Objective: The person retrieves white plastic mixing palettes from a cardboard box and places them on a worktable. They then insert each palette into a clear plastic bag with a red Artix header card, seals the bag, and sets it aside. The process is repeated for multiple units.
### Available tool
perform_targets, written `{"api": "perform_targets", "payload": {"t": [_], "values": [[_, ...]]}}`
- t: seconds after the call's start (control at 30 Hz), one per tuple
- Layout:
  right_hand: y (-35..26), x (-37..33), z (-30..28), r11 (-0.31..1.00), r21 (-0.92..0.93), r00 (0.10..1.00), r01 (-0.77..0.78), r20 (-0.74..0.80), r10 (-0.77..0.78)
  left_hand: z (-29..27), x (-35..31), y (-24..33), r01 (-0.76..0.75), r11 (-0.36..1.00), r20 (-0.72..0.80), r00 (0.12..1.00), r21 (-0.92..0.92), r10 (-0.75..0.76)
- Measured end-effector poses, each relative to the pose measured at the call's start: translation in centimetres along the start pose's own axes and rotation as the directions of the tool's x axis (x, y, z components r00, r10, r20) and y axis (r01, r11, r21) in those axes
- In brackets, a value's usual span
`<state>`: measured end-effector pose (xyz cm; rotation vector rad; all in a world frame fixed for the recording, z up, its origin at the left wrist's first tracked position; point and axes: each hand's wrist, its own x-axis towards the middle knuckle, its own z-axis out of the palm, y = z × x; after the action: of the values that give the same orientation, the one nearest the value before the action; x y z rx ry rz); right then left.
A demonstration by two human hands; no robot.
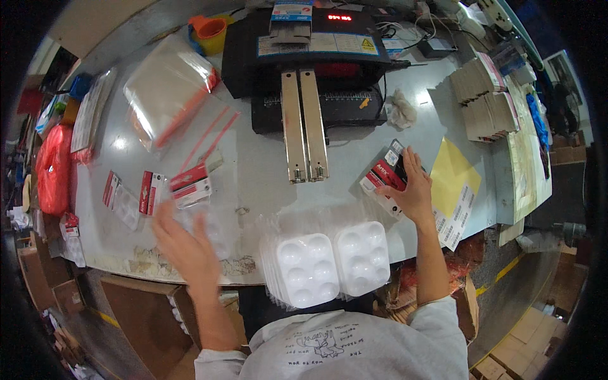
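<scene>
My right hand (413, 193) lies over a small pile of red, black and white cards (382, 178), its thumb apart from the stretched fingers. To the left, my left hand (183, 244) is smeared by motion, its fingers apart with nothing seen in them. Beyond its fingertips lies a clear packet with a red card top (190, 185); two more card-topped clear packets, one of them a packet with a white tray (123, 201), lie further left. Two stacks of white six-cup trays, a left stack (308, 269) and a right stack (362, 256), stand at the front edge between my arms.
A black machine (304, 54) with two metal rails (305, 126) juts toward me. Clear bags (168, 92) lie back left near a yellow cup (209, 35). Stacked cards (484, 101) stand back right. Yellow paper (451, 174) and a white label sheet (455, 221) lie right of my hand.
</scene>
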<state>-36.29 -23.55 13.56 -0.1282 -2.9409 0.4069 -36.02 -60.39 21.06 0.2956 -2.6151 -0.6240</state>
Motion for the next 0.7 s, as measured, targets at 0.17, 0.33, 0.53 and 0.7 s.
{"api": "perform_targets", "payload": {"t": [0.17, 0.33, 0.53, 0.7], "values": [[1.7, -0.3, 1.9, 0.963, 0.245, 0.992, -0.114, -0.027, 0.124, 2.8, -7.6, 7.9, -0.331, 0.929, 0.440, 0.819, -0.162, 0.369], [-1.5, 0.4, -3.1, 0.897, 0.378, 0.972, -0.230, 0.043, 0.231, 4.3, -7.6, 8.5, -0.271, 0.888, 0.423, 0.802, -0.372, 0.422], [-6.6, -0.3, -11.5, 0.509, 0.856, 0.982, -0.088, 0.161, -0.101, 1.2, -7.2, 7.6, 0.729, 0.127, 0.726, 0.616, -0.673, 0.307], [-10.4, 1.4, -10.3, 0.709, 0.697, 0.782, -0.106, 0.499, -0.374, 0.2, -7.2, 7.0, 0.725, 0.324, 0.790, 0.593, -0.607, 0.154]]}}
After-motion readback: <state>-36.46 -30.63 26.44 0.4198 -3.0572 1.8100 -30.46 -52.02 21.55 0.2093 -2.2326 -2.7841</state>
